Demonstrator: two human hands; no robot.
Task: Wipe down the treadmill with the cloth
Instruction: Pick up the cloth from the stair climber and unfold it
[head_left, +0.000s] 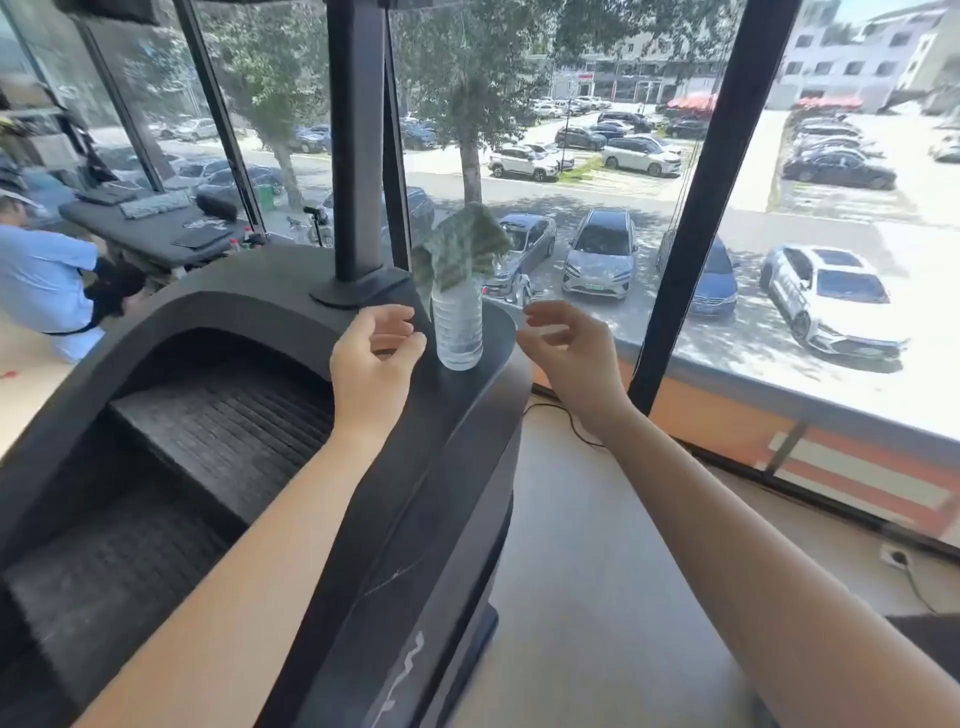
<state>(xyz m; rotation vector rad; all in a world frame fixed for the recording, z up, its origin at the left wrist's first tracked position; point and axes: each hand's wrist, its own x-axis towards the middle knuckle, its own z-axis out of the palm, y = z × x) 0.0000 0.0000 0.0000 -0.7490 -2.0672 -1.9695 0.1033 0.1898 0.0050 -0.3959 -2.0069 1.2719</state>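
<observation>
Two bare forearms stretch forward from the bottom edge, the left one crossing above the slatted belt (223, 431) of the black treadmill (447, 467), the right one out over the pale floor (597, 545) beside it. The left hand (376, 348) hovers above the treadmill's curved front housing, its fingers (395, 314) loosely curled and empty. The right hand (566, 343) hangs level with it past the housing's right edge, its fingers (545, 312) likewise slack, spread a little and gripping nothing. Between the two hands, just clear of both, a clear plastic bottle (460, 327) stands upright on the housing. The cloth (460, 249), green and mottled, is crumpled and draped over the bottle's top, its corners drooping down the neck. Just behind and left rises a dark post (358, 156). Farther left a person in a light blue shirt (41, 280) bends over. Beyond the window, parked cars (602, 254) fill a sunny lot
</observation>
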